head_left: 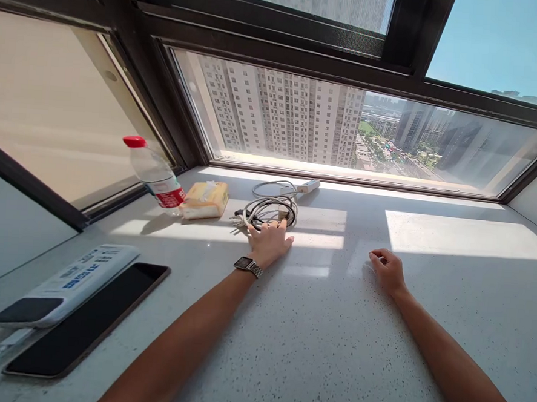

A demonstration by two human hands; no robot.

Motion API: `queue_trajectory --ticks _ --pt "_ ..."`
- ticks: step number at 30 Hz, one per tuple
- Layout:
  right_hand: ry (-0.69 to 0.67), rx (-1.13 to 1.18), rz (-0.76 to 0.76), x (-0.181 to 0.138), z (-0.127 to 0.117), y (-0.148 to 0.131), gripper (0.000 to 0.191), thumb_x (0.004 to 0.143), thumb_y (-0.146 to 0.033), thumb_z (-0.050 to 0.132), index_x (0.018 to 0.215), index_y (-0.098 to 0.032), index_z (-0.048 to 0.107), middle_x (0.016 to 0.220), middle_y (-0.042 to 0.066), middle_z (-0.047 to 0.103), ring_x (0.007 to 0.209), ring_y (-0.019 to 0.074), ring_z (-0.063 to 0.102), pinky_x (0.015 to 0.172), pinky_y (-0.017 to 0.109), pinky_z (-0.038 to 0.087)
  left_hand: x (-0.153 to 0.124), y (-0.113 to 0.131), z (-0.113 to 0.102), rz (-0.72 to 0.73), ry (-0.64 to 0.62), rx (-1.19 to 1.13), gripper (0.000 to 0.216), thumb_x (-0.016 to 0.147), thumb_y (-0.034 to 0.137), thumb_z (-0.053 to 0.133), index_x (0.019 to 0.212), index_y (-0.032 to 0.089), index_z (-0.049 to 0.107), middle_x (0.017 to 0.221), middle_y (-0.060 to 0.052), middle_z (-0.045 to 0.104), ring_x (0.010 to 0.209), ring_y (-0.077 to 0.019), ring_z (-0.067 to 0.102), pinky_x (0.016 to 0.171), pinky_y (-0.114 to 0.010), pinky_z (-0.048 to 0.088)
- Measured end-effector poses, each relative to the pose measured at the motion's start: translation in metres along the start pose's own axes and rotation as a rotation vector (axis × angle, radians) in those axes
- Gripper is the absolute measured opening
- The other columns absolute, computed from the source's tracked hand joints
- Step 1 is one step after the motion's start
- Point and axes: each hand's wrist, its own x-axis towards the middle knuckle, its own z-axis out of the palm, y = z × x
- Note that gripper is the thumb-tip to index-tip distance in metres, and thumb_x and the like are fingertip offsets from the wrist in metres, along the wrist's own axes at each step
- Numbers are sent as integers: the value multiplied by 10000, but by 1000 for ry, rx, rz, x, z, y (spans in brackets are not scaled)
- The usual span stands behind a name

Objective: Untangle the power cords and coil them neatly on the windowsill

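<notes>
My left hand (269, 240), with a watch (248, 265) on its wrist, reaches forward over a speckled white sill (315, 337). Its fingertips touch the near side of a coiled bundle of white cables (268, 210); whether it grips them I cannot tell. My right hand (386, 269) rests on the sill further right, fingers loosely curled under, holding nothing. A white charger or plug (309, 186) lies at the far end of the cable, near the window.
A plastic water bottle (154, 173) with a red cap stands at the back left beside a yellow tissue pack (205, 199). A remote control (65, 285) lies partly on a black tablet (91, 317) at the near left. The window frame (356, 181) borders the sill's far edge.
</notes>
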Motion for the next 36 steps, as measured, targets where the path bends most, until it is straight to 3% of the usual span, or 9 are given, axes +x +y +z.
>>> queue_trajectory --ticks 7,9,11,13,15,17,19,24,36 --pt "-24 30 -10 -1 -1 -3 312 787 -457 517 735 -199 684 752 83 707 696 224 630 639 342 509 11 44 7 52 -11 -153 677 875 507 482 1438 139 409 1496 -203 408 1381 -434 312 1086 -736 66" --pt "-17 27 -13 -1 -3 -3 305 789 -454 513 725 -199 668 737 76 694 686 216 615 631 333 495 8 45 8 101 15 -242 646 882 498 467 1428 156 416 1512 -182 393 1394 -392 320 1114 -696 96" --pt "-21 24 -11 -1 -5 -2 299 798 -449 503 706 -200 642 679 57 657 630 193 575 589 308 463 -1 38 9 159 75 -342 574 878 454 468 1374 165 473 1477 -157 450 1358 -333 396 1135 -580 229" --pt "-56 21 -6 0 -6 -1 319 810 -455 491 632 -204 576 572 21 571 538 156 495 522 277 408 -12 25 9 177 129 -437 447 867 401 459 1227 167 583 1346 -129 579 1226 -275 529 1033 -415 408" --pt "-124 10 -6 1 -6 0 378 806 -478 500 541 -211 466 484 -16 454 470 122 403 472 254 347 -23 9 8 113 125 -466 345 868 401 429 984 173 660 1065 -97 699 979 -238 633 808 -318 487" --pt "-195 -15 -12 2 -5 0 435 792 -495 516 495 -213 370 450 -36 370 444 101 337 452 242 296 -29 -5 5 17 59 -407 378 880 443 390 754 185 635 781 -66 686 759 -217 627 636 -299 437" --pt "-245 -56 -20 3 -5 -1 452 783 -495 523 484 -211 338 442 -40 344 438 92 309 450 237 257 -32 -14 1 -21 -26 -320 414 879 468 385 641 191 580 658 -49 635 676 -206 595 574 -295 368" --pt "-311 -159 -55 -3 -5 -3 400 759 -453 556 484 -200 414 442 -21 419 441 101 348 460 240 206 -32 -11 -2 20 -94 -166 364 864 452 421 694 193 612 773 -64 682 767 -224 613 567 -291 306" --pt "-466 -229 -50 -8 -17 -9 394 859 -481 453 642 -188 601 573 34 594 496 129 471 503 254 313 -37 -6 1 48 -83 -143 342 877 430 456 715 180 625 783 -78 684 756 -220 607 549 -282 281"
